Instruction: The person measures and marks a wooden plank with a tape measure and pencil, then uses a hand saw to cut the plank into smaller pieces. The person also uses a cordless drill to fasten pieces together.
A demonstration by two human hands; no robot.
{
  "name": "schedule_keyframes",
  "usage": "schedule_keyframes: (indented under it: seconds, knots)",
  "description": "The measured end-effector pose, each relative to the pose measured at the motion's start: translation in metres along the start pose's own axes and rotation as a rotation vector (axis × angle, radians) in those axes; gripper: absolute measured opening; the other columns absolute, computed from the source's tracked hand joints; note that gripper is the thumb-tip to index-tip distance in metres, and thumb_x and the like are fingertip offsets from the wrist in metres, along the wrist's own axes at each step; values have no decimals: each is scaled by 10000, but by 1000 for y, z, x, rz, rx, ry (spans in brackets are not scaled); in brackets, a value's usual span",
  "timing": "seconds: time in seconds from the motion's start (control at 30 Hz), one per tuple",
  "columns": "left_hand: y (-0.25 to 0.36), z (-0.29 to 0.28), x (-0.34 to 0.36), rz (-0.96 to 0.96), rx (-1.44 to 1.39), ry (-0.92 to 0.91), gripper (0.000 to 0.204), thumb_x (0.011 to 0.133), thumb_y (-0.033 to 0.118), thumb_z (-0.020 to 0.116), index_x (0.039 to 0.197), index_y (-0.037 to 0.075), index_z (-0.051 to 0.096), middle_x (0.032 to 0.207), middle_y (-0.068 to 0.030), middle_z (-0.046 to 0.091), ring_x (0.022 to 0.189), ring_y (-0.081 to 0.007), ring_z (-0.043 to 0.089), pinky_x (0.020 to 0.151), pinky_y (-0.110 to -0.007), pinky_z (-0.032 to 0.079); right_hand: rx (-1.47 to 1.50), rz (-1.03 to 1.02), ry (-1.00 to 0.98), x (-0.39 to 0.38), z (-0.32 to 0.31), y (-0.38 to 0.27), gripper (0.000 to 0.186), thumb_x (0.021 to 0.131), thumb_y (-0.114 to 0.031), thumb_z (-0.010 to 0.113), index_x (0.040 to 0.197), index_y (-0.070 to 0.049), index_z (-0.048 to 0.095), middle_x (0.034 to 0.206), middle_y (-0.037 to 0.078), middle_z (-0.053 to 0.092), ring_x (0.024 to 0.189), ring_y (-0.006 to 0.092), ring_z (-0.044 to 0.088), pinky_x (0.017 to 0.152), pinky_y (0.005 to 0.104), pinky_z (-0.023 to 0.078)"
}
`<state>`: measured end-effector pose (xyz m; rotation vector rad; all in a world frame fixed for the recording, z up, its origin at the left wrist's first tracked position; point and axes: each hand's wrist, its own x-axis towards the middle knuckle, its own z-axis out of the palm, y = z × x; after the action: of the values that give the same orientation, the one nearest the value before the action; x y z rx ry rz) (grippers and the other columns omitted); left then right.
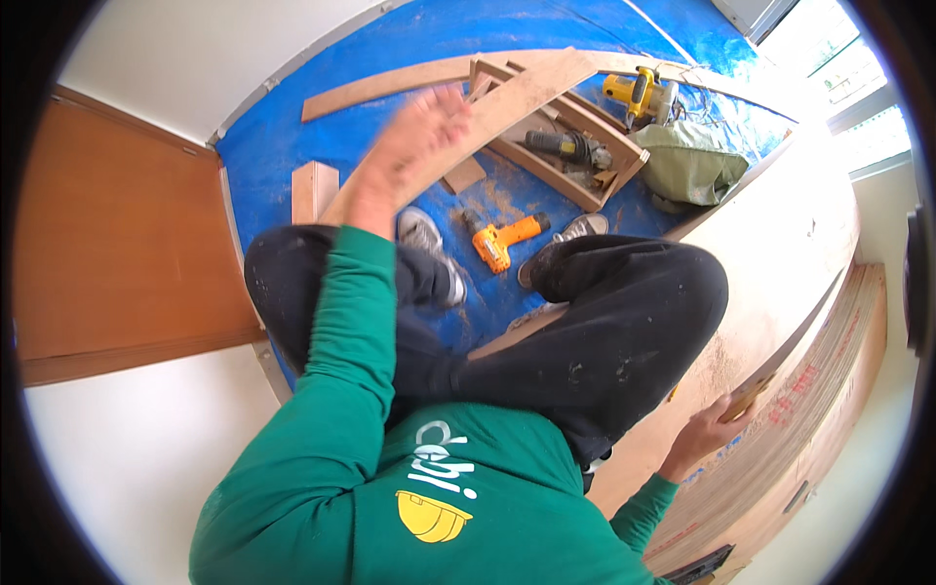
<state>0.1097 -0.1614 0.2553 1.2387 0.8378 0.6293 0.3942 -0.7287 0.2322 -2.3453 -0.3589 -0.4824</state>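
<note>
Right, from my remote seat I have the left hand [419,141] blurred above the long plank [526,101], fingers loosely spread, nothing visible in it; whether it touches the wood, I can't tell. Over to the right hand [697,441]: fingers closed round a small tan piece [746,398], just beside the edges of the plywood stack [780,424]. The plank slants over the blue sheet [261,151], its far end across the left end of the wooden tray [546,175], its near end by the left knee [278,258]. And the orange drill [507,239] lies between the shoes [421,236], no hand on it. I'd judge this a handling step, one hand loaded, one free. Any next move calls for a steady right grip and left fingers kept clear of the plank's edges.
</note>
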Motion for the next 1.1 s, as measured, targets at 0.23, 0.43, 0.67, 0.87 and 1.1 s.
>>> schedule_keyframes:
  seconds: [0.23,0.43,0.67,0.87,1.1]
  knots:
    - [171,-81,-93,395,501,66,662,1135,546,681,1567,46,639,1398,-128,743,1300,-212,714,1118,-354,572,828,-71,-293,53,11,-181,551,1145,-106,637,1675,-76,491,1011,7,694,598,0,472,480,189,365]
    - [11,-136,32,71,895,243,629,1124,499,698,1541,30,661,1495,-163,720,1401,-298,672,1215,-426,504,714,-285,-965,66,125,-323,474,1127,-76,675,1592,-36,592,1337,92,709,1162,154,637,1014,326,536]
    - [-172,-94,152,5,920,281,670,1178,581,490,1566,63,662,1556,-273,663,1411,-458,654,1205,-541,498,464,-147,-1343,29,234,-347,380,1141,-140,694,1495,-9,648,1106,92,761,952,126,644,858,327,568]
    - [-172,-75,155,-206,1008,256,793,1143,739,374,1215,120,864,1058,-261,830,1067,-481,794,985,-603,588,380,-420,-1297,16,245,-308,443,1142,-195,709,1539,-27,608,1059,211,789,902,179,725,837,364,599]
    - [-186,-61,167,-180,1042,321,748,1130,741,395,1255,176,870,1078,-203,848,1063,-437,808,951,-571,605,287,-407,-1339,27,238,-298,434,1144,-205,688,1540,-45,606,1061,238,791,895,300,798,861,401,616]
